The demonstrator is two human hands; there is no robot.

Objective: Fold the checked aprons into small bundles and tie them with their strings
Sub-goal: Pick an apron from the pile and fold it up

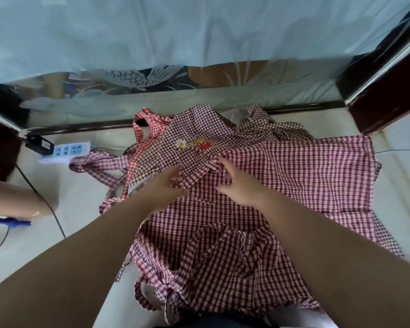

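Hands meet over the middle of the cloth heap, close together but not touching. Far out to the left of the left hand, a white power strip with blue sockets (pixel 68 149) lies on the pale tiled floor (pixel 81 209). Nearer, just left of that hand, loose pink-and-white checked strings (pixel 100 162) trail in loops, untied. The left hand (pixel 168 185) has its fingers curled and pinches a raised ridge of the maroon-and-white checked cotton apron (pixel 294 174), which lies under both hands. Just beyond the fingertips, away from the person, a crumpled brown-and-white small-check apron (pixel 199 129) with a daisy and a red fruit stitched on it overlaps the same heap. The right hand (pixel 239 188) rests on the other end of the ridge, index finger stretched forward and the other fingers bent. Whether it grips the fold or only presses it I cannot tell. From there the maroon apron's widest, flattest panel runs off to the right, its long axis left to right as far as I can judge, so the right hand is the nearer to it. The next fold, I judge, would bring that panel in toward the hands.
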